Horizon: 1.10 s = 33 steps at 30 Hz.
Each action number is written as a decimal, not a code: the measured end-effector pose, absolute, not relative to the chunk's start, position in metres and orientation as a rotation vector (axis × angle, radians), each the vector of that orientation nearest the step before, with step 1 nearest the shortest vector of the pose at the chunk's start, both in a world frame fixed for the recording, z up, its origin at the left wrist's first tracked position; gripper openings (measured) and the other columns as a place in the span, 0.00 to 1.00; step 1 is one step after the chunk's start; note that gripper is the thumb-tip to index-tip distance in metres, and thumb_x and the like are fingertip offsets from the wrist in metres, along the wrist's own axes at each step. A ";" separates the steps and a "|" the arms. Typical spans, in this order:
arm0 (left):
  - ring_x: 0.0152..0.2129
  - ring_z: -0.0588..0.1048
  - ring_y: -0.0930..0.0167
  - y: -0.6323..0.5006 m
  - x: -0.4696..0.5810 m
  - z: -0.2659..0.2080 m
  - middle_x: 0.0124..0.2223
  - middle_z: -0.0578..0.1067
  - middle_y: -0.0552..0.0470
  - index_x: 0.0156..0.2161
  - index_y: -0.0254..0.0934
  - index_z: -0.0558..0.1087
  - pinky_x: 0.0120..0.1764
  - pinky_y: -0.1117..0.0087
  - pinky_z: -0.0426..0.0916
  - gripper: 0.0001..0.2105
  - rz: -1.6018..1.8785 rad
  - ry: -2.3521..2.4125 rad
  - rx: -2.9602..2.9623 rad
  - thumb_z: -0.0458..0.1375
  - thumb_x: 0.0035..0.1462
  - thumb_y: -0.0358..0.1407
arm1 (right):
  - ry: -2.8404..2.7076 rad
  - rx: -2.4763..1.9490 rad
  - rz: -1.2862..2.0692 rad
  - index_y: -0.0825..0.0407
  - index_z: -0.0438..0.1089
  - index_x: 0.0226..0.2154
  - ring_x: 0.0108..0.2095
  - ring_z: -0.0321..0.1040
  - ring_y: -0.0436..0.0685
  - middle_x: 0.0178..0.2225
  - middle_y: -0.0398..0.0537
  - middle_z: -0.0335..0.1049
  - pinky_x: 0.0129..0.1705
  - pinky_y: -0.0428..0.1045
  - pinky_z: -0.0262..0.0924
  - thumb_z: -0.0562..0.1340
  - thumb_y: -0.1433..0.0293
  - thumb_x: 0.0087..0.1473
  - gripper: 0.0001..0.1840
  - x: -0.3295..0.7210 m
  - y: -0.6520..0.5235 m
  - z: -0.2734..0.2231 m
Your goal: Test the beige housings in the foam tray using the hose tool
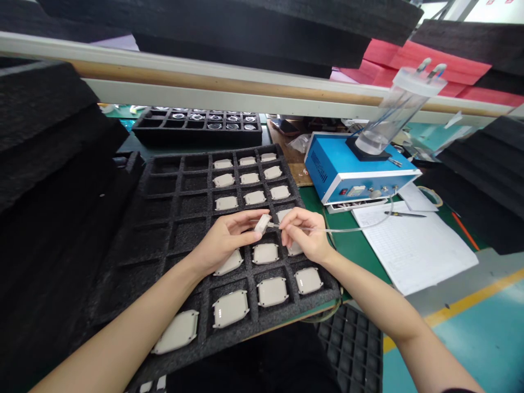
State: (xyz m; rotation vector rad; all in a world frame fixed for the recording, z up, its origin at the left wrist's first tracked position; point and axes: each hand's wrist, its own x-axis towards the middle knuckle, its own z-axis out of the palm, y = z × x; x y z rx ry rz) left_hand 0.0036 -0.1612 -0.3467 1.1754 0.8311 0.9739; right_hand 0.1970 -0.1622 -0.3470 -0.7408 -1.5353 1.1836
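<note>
My left hand [229, 234] pinches a small pale watch case [262, 224] between thumb and fingers, tilted on its edge above the black foam tray [251, 267]. A dispenser nozzle is gripped in my right hand [305, 232], and its tip meets the case or comes very close to it. From the nozzle a clear thin tube [347, 230] runs right, up to a blue dispensing machine [362, 169]. Several more pale watch cases [231, 309] lie in the tray's compartments beneath and around both hands. My hands hide part of the middle rows.
A clear cylinder [385, 120] stands tilted on the machine. Paper sheets [413, 245] with a black pen [405, 214] lie at right. Another black tray [196, 134] with round parts sits behind. Dark foam stacks [49, 218] rise at left; a shelf beam [229, 90] crosses above.
</note>
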 end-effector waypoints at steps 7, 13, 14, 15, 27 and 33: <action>0.48 0.73 0.62 -0.161 0.004 -0.347 0.48 0.78 0.47 0.45 0.40 0.77 0.55 0.60 0.60 0.19 0.975 0.835 1.169 0.67 0.44 0.32 | -1.529 -0.752 1.198 0.54 0.66 0.26 0.14 0.60 0.46 0.15 0.40 0.67 0.17 0.42 0.57 0.59 0.71 0.47 0.03 0.196 -0.162 -0.347; 0.47 0.73 0.63 -0.161 0.004 -0.347 0.47 0.78 0.48 0.45 0.41 0.77 0.55 0.61 0.61 0.19 0.971 0.831 1.170 0.68 0.44 0.32 | -1.528 -0.742 1.193 0.54 0.66 0.26 0.14 0.60 0.46 0.15 0.40 0.67 0.17 0.42 0.57 0.59 0.72 0.47 0.03 0.196 -0.162 -0.347; 0.47 0.73 0.63 -0.161 0.004 -0.347 0.47 0.78 0.49 0.45 0.42 0.77 0.55 0.61 0.61 0.18 0.969 0.830 1.170 0.68 0.44 0.32 | -1.530 -0.739 1.191 0.54 0.66 0.26 0.14 0.60 0.46 0.15 0.40 0.67 0.17 0.42 0.57 0.58 0.72 0.47 0.02 0.196 -0.162 -0.347; 0.47 0.73 0.64 -0.161 0.004 -0.346 0.47 0.78 0.49 0.44 0.42 0.77 0.54 0.62 0.61 0.18 0.968 0.829 1.171 0.68 0.45 0.32 | -1.531 -0.738 1.191 0.54 0.66 0.26 0.14 0.60 0.46 0.15 0.40 0.67 0.17 0.42 0.57 0.58 0.72 0.47 0.02 0.197 -0.162 -0.347; 0.47 0.73 0.61 -0.161 0.004 -0.347 0.47 0.78 0.47 0.45 0.40 0.77 0.54 0.59 0.62 0.19 0.977 0.845 1.175 0.68 0.44 0.33 | -1.529 -0.760 1.200 0.54 0.66 0.26 0.14 0.60 0.46 0.15 0.40 0.67 0.17 0.42 0.57 0.59 0.71 0.47 0.03 0.196 -0.163 -0.346; 0.46 0.73 0.64 -0.162 0.003 -0.347 0.47 0.78 0.50 0.44 0.43 0.77 0.54 0.62 0.62 0.18 0.968 0.833 1.170 0.68 0.44 0.32 | -1.536 -0.731 1.197 0.54 0.66 0.26 0.14 0.60 0.46 0.15 0.40 0.67 0.17 0.42 0.57 0.58 0.72 0.47 0.02 0.197 -0.162 -0.346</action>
